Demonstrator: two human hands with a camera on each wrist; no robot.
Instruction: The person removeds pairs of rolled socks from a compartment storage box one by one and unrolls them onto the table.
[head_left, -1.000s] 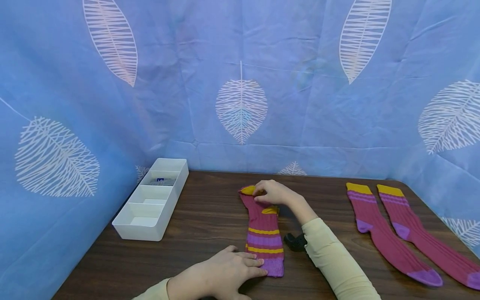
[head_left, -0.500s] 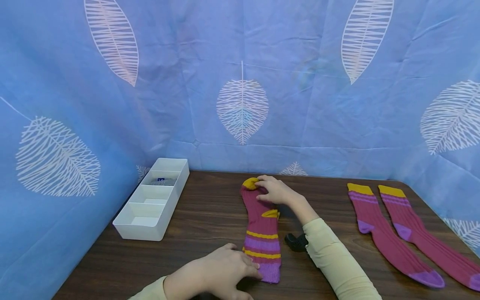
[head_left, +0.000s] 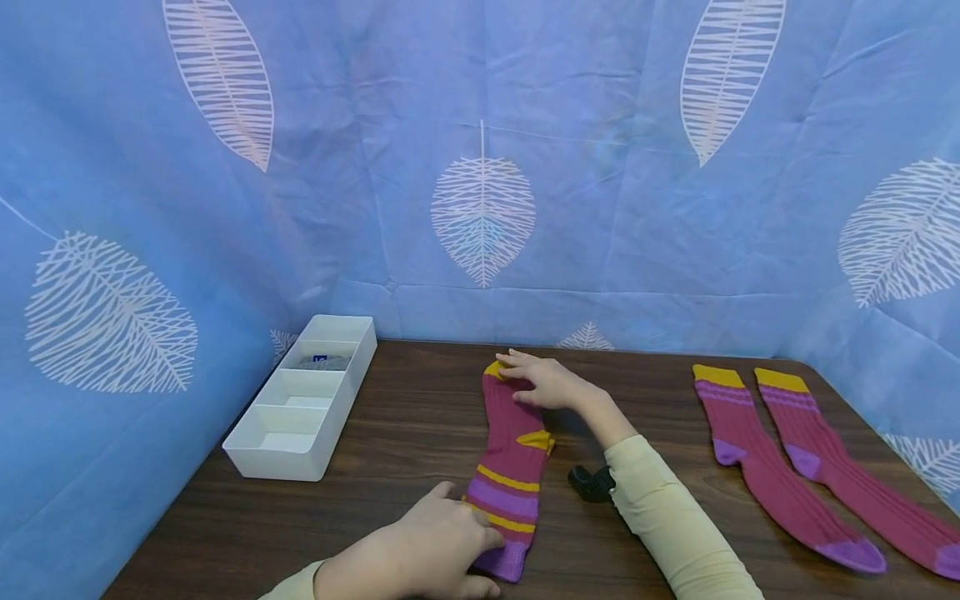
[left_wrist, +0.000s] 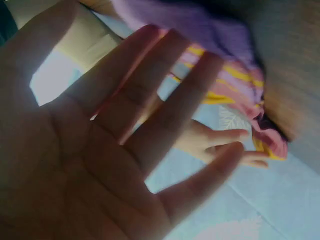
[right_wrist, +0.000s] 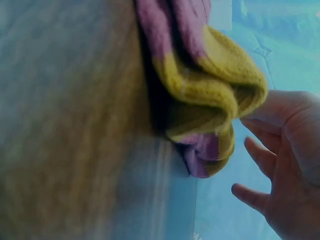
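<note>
Striped socks [head_left: 512, 462]: lay apparently stacked on brown table [head_left: 420, 417], slanting between left hand [head_left: 427, 540] at purple cuff [head_left: 510, 563] and right hand [head_left: 547, 383] over yellow toe [head_left: 492, 372]. Gripped nothing, fingers loosely spread on both. Risked skewing or bunching if dragged unevenly, layers parting if pressed only on top.

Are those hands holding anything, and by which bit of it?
Nothing is gripped: the left hand rests open at the purple cuff of the striped sock; the right hand has spread fingers at its yellow toe.

The striped socks [head_left: 508, 458] are maroon, purple and yellow
</note>
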